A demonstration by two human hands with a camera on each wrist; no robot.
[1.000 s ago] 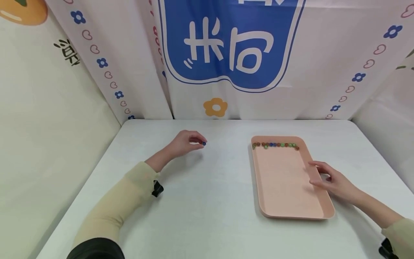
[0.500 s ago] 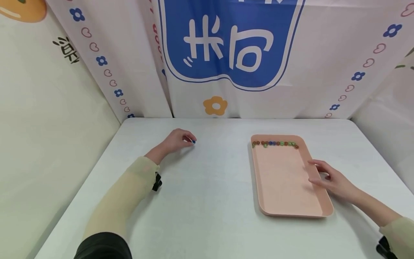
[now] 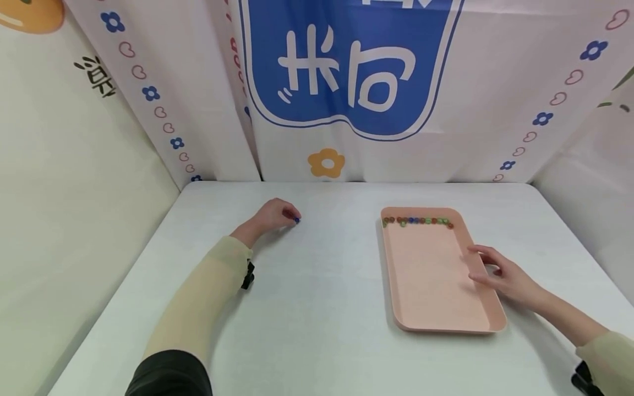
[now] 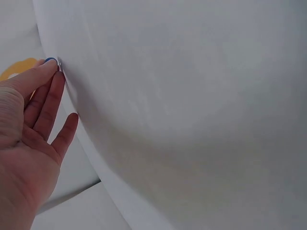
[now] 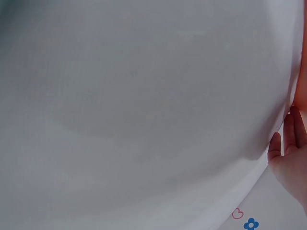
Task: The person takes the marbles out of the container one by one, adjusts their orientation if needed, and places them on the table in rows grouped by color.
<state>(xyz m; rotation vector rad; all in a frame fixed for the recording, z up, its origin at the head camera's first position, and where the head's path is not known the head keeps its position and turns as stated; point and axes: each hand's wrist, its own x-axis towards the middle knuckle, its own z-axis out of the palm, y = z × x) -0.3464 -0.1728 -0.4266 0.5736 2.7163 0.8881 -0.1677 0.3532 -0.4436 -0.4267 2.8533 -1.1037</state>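
My left hand (image 3: 274, 215) pinches a small dark blue marble (image 3: 297, 220) between thumb and fingertips, low over the far left part of the white table. In the left wrist view only a blue edge of the marble (image 4: 51, 60) shows past the thumb, while the other fingers stay loosely extended. A pink tray (image 3: 441, 275) lies to the right. My right hand (image 3: 510, 283) holds its right rim, with the thumb and fingers over the edge. Along the tray's far wall sit several brown, green and blue marbles (image 3: 416, 220), mostly in a row.
The white table (image 3: 317, 308) reaches back to a hanging cloth (image 3: 277, 148) printed with a blue emblem and flowers. Pale cloth walls (image 3: 74, 181) stand at both sides. Between the left hand and the tray lies a wide stretch of tabletop.
Over the second, my left hand has moved left with the blue marble and now sits nearly still. My right hand keeps its hold on the tray. The head view has shifted slightly.
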